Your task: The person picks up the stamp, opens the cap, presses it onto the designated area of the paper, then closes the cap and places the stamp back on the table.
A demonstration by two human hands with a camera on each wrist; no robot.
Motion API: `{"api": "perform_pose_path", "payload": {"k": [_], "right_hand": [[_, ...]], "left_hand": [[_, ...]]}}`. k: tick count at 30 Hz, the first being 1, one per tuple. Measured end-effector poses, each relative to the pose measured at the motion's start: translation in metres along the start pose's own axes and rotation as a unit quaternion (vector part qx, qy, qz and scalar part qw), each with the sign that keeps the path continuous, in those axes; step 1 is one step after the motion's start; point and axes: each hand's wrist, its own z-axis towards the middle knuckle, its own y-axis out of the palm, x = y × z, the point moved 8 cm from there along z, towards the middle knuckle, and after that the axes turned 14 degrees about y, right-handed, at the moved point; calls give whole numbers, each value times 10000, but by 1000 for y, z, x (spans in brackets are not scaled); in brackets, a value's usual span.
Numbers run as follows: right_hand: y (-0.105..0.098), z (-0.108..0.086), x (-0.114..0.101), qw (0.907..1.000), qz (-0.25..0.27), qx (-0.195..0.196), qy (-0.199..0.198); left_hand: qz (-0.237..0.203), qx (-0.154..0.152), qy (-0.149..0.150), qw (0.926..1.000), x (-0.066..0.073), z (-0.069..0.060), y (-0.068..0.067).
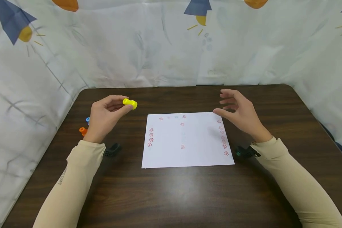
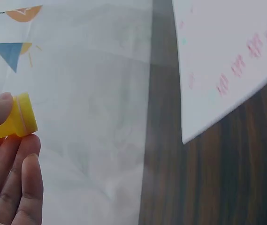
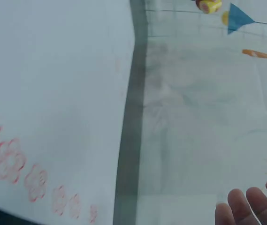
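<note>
One yellow stamper (image 1: 129,103) pinched in the left grip (image 1: 104,115), right grip (image 1: 240,115) wide, empty; I'd press squarely onto the paper (image 1: 202,153)

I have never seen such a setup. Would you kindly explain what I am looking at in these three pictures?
No machine works here, only a person's left hand and right hand. The wide picture is taken from the person's head, looking down; the two others from the left and right wrists. On the brown table lies a white sheet with small marks, mostly red. Beside the left wrist show an orange piece and a blue piece. The left hand pinches a small yellow piece, perhaps a stamp. The right hand holds nothing, near the sheet's far right corner.
</note>
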Motion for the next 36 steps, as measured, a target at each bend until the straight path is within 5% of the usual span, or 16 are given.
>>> {"api": "perform_pose_path", "payload": {"k": [6,15,25,36], "right_hand": [[5,4,-11,9969,758,-190,128],[19,5,-36,9834,1751,-479,71],[29,-2,-51,9727,2211,-705,29],[43,-11,-52,9694,2275,-918,132]], "left_hand": [[-466,187,52,9987,16,9,9],[-1044,73,193,9943,38,18,33],[-2019,-93,340,9788,55,19,63],[-2099,-413,235,9766,60,3,87]]}}
